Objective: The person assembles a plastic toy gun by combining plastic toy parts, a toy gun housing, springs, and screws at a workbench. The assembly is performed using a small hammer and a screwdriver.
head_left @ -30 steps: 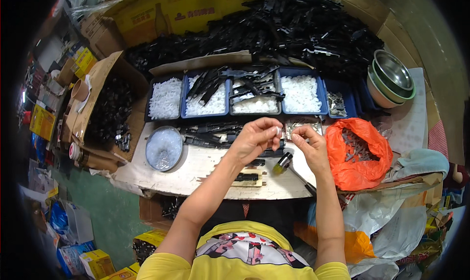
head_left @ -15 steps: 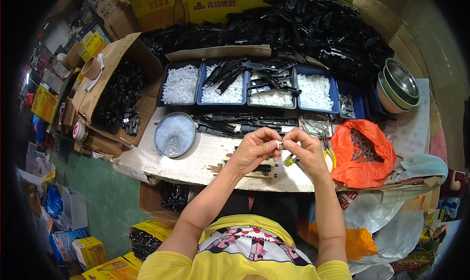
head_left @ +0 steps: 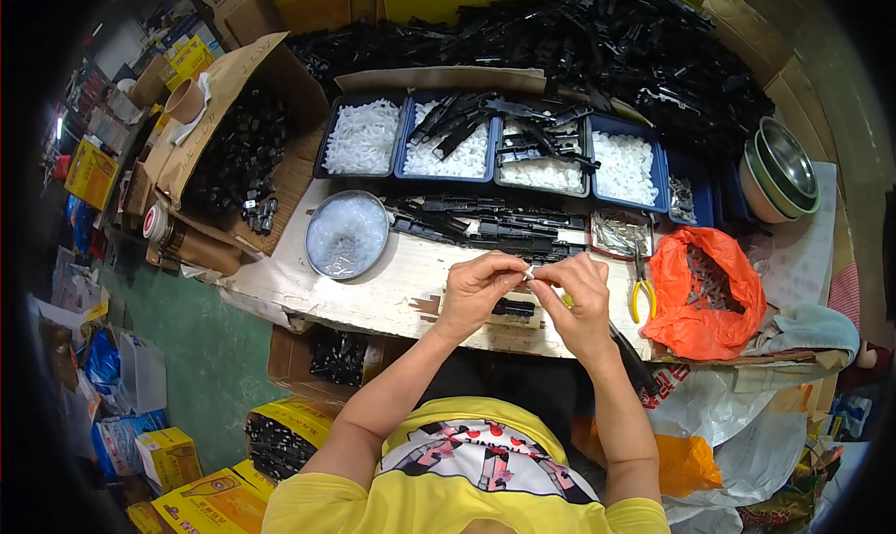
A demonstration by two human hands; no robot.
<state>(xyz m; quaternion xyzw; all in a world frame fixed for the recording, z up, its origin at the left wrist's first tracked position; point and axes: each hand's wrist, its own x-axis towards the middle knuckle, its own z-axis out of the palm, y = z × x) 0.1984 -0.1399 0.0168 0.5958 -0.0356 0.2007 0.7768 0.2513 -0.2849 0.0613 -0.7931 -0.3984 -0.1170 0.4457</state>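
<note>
You are pinching a small white plastic piece (head_left: 529, 273) over a rough, scuffed wooden tabletop (head_left: 373, 301). Glossy blue plastic trays (head_left: 401, 128) are holding matt white bits; shiny metal bowls (head_left: 784, 165) are gleaming beside a crinkled glossy orange bag (head_left: 709, 296) and matt brown cardboard box (head_left: 233, 77).

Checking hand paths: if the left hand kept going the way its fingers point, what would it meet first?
The left hand points right, pinching a small white part; it would probably meet the right hand first, already touching that part.
</note>
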